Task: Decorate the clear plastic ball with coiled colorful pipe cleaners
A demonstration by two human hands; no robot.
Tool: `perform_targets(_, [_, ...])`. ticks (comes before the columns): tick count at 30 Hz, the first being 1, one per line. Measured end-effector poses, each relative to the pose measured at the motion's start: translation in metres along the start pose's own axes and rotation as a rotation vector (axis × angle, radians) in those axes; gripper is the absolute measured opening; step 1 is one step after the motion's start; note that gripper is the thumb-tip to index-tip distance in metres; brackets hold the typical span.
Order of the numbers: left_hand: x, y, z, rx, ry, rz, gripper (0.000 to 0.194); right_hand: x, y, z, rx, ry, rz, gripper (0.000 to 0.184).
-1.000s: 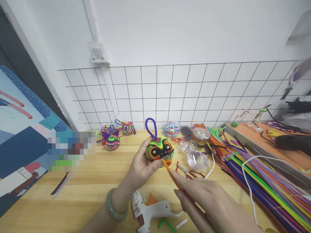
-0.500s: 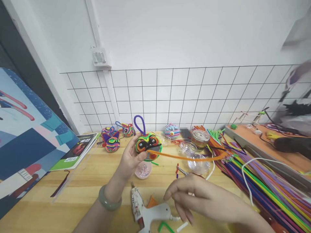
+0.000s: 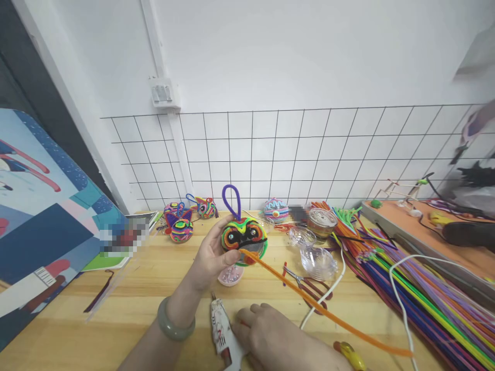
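Observation:
Raised above the table, a round ornament (image 3: pixel 247 233) wound in coloured pipe cleaners shows two big eyes and a purple loop on top. My left hand (image 3: pixel 212 257) grips it from the left side. Under that thumb is one end of an orange pipe cleaner (image 3: pixel 309 299), whose long tail sweeps down to the right. Lower down, my right hand (image 3: pixel 270 335) is closed over the handle of a white hot glue gun (image 3: pixel 221 325), hiding most of the handle. The gun lies on the table, nozzle pointing away from me.
Behind the ornament sits a pink bowl of beads (image 3: pixel 231 276). Scissors (image 3: pixel 309 286), clear plastic shells (image 3: pixel 317 263) and a white cord lie to the right, beside bundled pipe cleaners (image 3: pixel 410 288). Finished ornaments (image 3: pixel 181 230) stand at the back left. A yellow-handled tool (image 3: pixel 350 355) is near the front.
My right hand has let go of the orange pipe cleaner and moved down and left onto the glue gun. The pipe cleaner's free end now droops to the lower right.

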State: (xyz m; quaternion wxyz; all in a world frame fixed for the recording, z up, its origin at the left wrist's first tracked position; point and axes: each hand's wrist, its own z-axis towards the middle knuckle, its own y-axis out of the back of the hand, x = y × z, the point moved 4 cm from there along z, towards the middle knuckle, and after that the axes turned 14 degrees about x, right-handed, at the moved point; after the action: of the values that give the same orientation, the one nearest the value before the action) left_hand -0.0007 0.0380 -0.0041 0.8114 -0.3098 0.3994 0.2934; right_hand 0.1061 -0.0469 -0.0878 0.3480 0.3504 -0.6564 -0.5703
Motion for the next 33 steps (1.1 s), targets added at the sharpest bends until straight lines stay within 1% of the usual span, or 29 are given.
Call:
perform_targets(2, [-0.002,-0.002,0.000,0.016,-0.007,0.011,0.066,0.001,-0.009,0.004,0.035,-0.029,-0.077,0.014])
perform_targets(5, [-0.005,-0.002,-0.001,0.032,-0.027,0.039,0.065,0.003,-0.010,0.006,0.056,-0.062,-0.138,0.018])
perform_targets(9, [-0.010,0.002,-0.002,0.039,-0.047,0.050,0.064,0.006,0.001,0.004,0.037,-0.063,-0.190,0.021])
perform_targets(12, [-0.018,0.008,-0.003,0.010,-0.076,0.043,0.063,0.002,0.016,-0.002,-0.005,-0.101,-0.153,0.021])
perform_targets(14, [-0.024,0.012,-0.003,-0.008,-0.104,0.028,0.062,-0.007,0.032,-0.011,-0.054,-0.179,-0.073,0.020])
perform_targets(16, [-0.032,0.014,-0.004,-0.031,-0.137,0.014,0.061,-0.016,0.048,-0.022,-0.077,-0.203,-0.019,0.018])
perform_targets(17, [-0.035,0.016,-0.005,-0.046,-0.152,0.011,0.061,-0.023,0.057,-0.029,-0.102,-0.211,0.063,0.020])
perform_targets(18, [-0.039,0.017,-0.005,-0.063,-0.162,0.010,0.062,-0.030,0.066,-0.037,-0.125,-0.213,0.112,0.017])
perform_targets(19, [-0.042,0.018,-0.006,-0.082,-0.172,0.011,0.063,-0.036,0.076,-0.045,-0.174,-0.209,0.132,0.016])
perform_targets(21, [-0.047,0.020,-0.007,-0.112,-0.190,0.019,0.064,-0.050,0.092,-0.062,-0.211,-0.205,0.193,0.013])
perform_targets(23, [-0.050,0.020,-0.008,-0.123,-0.202,0.023,0.063,-0.065,0.104,-0.079,-0.248,-0.290,0.244,0.013])
perform_targets(24, [-0.050,0.020,-0.008,-0.121,-0.206,0.019,0.063,-0.072,0.108,-0.088,-0.269,-0.337,0.302,0.016])
perform_targets(26, [-0.048,0.020,-0.007,-0.109,-0.204,0.006,0.063,-0.083,0.114,-0.105,-0.421,-0.409,0.430,0.020])
perform_targets(28, [-0.045,0.020,-0.006,-0.103,-0.196,0.008,0.064,-0.087,0.115,-0.118,-0.572,-0.440,0.580,0.024])
perform_targets(29, [-0.042,0.020,-0.006,-0.102,-0.192,0.015,0.065,-0.086,0.114,-0.121,-0.620,-0.431,0.652,0.026])
perform_targets(31, [-0.038,0.020,-0.005,-0.102,-0.187,0.033,0.067,-0.079,0.110,-0.123,-0.643,-0.376,0.773,0.030])
perform_targets(33, [-0.035,0.019,-0.005,-0.100,-0.179,0.039,0.070,-0.067,0.108,-0.120,-0.614,-0.328,0.847,0.033])
